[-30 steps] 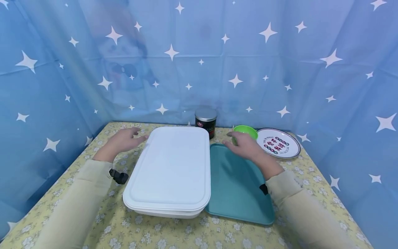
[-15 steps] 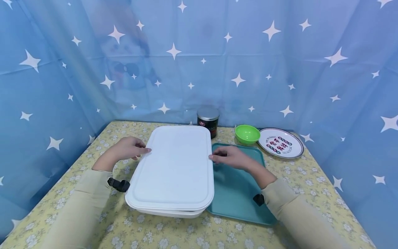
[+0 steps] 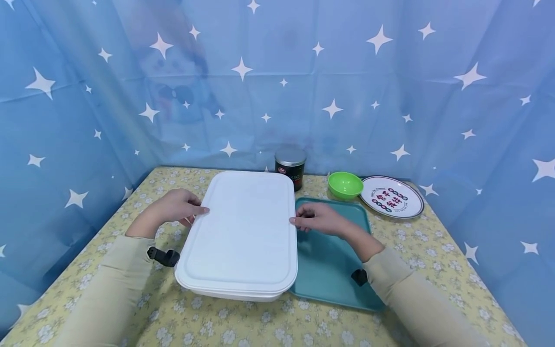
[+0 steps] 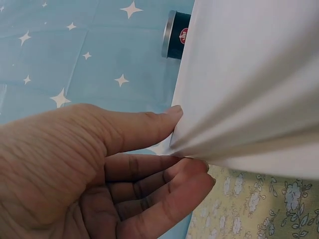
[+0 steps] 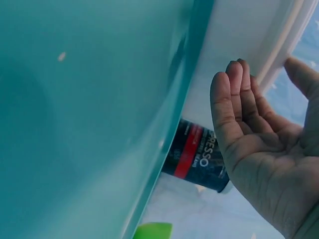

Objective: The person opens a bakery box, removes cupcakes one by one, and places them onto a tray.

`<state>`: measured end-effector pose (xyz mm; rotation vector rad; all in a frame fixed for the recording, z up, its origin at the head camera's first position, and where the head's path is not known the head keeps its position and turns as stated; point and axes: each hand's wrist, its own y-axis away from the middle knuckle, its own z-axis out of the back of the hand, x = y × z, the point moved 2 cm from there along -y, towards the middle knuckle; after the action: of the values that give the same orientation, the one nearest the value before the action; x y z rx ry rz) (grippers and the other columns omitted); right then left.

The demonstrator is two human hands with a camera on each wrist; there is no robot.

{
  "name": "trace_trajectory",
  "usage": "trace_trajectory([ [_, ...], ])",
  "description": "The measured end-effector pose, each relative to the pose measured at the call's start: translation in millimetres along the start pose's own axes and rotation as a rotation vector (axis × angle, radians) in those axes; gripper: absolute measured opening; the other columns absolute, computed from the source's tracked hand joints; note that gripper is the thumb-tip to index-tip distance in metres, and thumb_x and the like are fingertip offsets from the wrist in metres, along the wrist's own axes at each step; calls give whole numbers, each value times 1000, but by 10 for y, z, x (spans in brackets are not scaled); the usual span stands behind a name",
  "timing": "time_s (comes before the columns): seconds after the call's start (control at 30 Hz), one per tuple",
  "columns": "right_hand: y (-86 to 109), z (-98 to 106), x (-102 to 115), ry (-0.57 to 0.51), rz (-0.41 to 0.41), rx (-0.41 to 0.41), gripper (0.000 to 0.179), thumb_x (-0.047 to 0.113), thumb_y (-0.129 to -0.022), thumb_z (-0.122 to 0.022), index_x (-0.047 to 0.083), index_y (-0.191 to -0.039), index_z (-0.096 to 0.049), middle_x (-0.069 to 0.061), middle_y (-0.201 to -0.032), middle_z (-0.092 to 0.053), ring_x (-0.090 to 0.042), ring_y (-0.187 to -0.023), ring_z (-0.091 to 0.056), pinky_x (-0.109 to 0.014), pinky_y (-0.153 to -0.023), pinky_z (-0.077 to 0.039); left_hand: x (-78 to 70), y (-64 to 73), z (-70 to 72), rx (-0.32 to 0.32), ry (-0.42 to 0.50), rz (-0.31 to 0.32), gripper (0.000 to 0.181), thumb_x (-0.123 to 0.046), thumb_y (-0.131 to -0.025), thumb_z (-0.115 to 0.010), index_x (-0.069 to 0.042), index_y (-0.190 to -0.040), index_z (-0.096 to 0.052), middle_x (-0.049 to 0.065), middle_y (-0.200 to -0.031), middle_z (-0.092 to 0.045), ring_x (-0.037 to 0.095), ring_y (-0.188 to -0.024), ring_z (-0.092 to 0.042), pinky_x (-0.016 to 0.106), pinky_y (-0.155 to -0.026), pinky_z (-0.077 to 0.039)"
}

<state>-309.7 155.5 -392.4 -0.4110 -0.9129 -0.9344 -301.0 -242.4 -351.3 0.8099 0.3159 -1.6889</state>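
Observation:
A white lidded plastic box (image 3: 236, 296) stands on the table left of the middle, its long sides running away from me. My left hand (image 3: 178, 209) grips the left edge of its white lid (image 3: 243, 226), thumb at the edge and fingers curled below. On the opposite edge my right hand (image 3: 318, 219) holds the lid, thumb at the rim. In the right wrist view its fingers (image 5: 234, 74) bend up beside the box's side. The box's contents are hidden. A teal tray (image 3: 334, 270) lies under the right hand, close along the box.
Behind the box stands a black can (image 3: 295, 172) with a grey lid. A green bowl (image 3: 345, 185) sits behind the tray, and a white printed plate (image 3: 392, 197) lies to its right. Blue star-patterned curtains (image 3: 277, 96) enclose the flowered tablecloth (image 3: 243, 327).
The right hand has come from near the green bowl to the lid's right edge. The left hand has moved in from beside the box and taken the left edge.

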Motion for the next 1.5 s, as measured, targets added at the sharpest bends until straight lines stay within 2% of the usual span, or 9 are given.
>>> trace_trajectory([
  [0.23, 1, -7, 7, 0, -16, -15, 35, 45, -99, -63, 10, -101, -69, -15, -97, -69, -26, -88, -66, -47, -82, -57, -67, 25, 15, -9, -11, 1, 32, -26, -98, -67, 4, -110, -72, 9, -85, -71, 21, -73, -71, 43, -73, -61],
  [0.47, 15, -3, 25, -15, -22, -25, 35, 42, -99, -64, 8, -101, -68, -15, -97, -68, -26, -88, -66, -50, -82, -56, -98, 37, 34, 3, 14, 0, 31, -24, -98, -67, 5, -109, -72, 9, -84, -72, 23, -70, -72, 42, -70, -61],
  [0.7, 17, 29, 84, -44, -27, -37, 35, 42, -99, -64, 7, -101, -68, -21, -98, -68, -36, -92, -66, -52, -84, -56, -137, 58, 83, -16, 1, -12, 31, -25, -98, -68, 4, -109, -71, 9, -88, -72, 22, -72, -71, 36, -66, -61],
  [0.97, 1, 73, 156, -66, 1, -20, 34, 39, -100, -63, 6, -102, -67, -24, -99, -67, -43, -96, -64, -54, -86, -55, -178, 93, 149, -39, -34, -31, 33, -26, -98, -67, 4, -111, -70, 10, -90, -71, 20, -72, -70, 36, -68, -61],
  [1.23, -83, 44, 261, -30, 28, 2, 33, 40, -100, -63, 7, -100, -70, -18, -95, -69, -45, -97, -64, -54, -86, -55, -129, 126, 213, -51, -75, -23, 32, -24, -99, -65, 5, -112, -69, 10, -90, -71, 20, -70, -70, 36, -68, -61],
  [1.5, -173, 39, 392, -15, 52, -7, 30, 38, -100, -63, 9, -101, -69, -9, -91, -69, -29, -87, -67, -53, -85, -56, -101, 176, 329, -62, -114, 1, 32, -26, -100, -65, 4, -111, -69, 10, -90, -71, 19, -71, -71, 38, -70, -60],
])
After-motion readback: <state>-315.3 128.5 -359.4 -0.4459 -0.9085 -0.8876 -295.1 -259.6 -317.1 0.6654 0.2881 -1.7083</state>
